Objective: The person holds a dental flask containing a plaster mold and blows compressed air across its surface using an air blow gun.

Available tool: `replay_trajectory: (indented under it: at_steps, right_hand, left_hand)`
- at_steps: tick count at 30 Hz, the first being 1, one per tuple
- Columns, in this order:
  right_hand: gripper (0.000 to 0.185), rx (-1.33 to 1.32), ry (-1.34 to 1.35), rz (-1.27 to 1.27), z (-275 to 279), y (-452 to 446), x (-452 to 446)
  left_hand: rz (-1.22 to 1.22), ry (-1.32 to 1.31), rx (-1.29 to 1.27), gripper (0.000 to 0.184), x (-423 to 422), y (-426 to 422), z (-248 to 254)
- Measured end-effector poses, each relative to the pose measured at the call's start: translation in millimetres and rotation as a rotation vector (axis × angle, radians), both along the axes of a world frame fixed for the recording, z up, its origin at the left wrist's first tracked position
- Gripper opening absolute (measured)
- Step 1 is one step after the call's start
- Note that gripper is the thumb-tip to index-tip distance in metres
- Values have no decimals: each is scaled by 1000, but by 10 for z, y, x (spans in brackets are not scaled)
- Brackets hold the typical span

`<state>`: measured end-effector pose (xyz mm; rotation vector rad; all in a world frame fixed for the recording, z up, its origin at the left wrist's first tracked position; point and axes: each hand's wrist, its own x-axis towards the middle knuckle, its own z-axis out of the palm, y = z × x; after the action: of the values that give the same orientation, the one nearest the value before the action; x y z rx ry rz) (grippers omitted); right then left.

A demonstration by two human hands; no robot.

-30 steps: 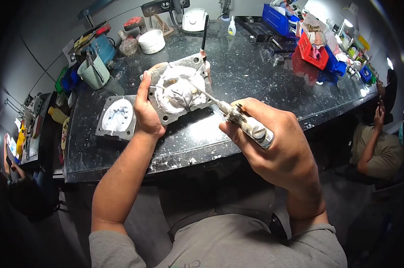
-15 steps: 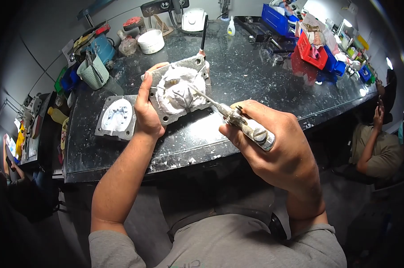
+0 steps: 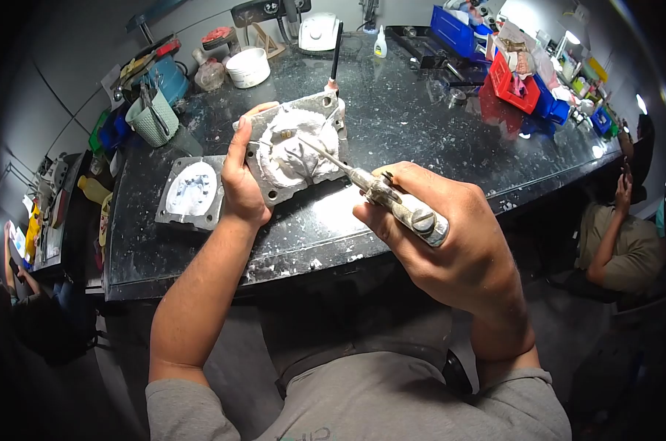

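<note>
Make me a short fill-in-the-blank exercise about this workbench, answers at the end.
1. The ____ hand grips the metal tool.
2. The left hand holds a grey frame containing ____ material.
3. A second frame lies to the ____ of the held one.
4. Between two blue bins sits a ____ bin.
Missing words: right; white; left; red.

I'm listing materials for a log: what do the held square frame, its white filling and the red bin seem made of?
Square frame: probably metal, dull grey, scuffed. White filling: likely plaster, matte and lumpy. Red bin: apparently plastic, smooth, evenly coloured.
</note>
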<state>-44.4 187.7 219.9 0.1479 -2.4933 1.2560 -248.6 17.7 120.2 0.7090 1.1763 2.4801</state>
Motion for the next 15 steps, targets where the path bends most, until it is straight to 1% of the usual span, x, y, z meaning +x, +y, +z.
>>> replay_trajectory:
  at_steps: [6,9,15]
  right_hand:
    - [14,-1,45,19,-1,-43,-30]
    - [14,1,130,50,-58,-55,-64]
    - [16,-6,109,33,-56,-40,-53]
  left_hand:
    - [-11,-13,15,52,-10,1,-3]
    - [-26,-20,27,51,-19,0,-10]
    - [-34,-37,35,52,-30,1,-19]
